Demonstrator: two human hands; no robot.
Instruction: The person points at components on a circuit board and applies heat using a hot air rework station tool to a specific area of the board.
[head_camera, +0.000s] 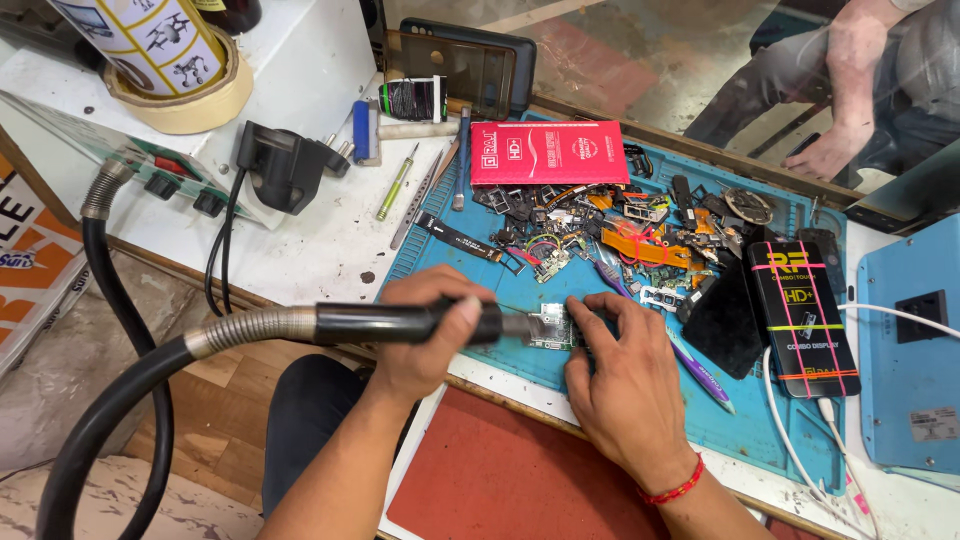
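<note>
My left hand (425, 335) grips a black hot-air wand (400, 323) whose metal-sheathed hose (120, 400) runs off to the left. Its nozzle points at a small green circuit board (550, 328) lying on a blue work mat (450, 262). My right hand (625, 375), with a red thread at the wrist, rests on the mat with its fingers pressed against the board's right edge.
A heap of small phone parts (620, 235) covers the mat's middle. A red flat package (548, 152) lies behind it, a black boxed item (805, 315) to the right, and a purple pen (695, 365) near my right hand. A white station (180, 150) stands far left. Another person's hand (835, 150) is at top right.
</note>
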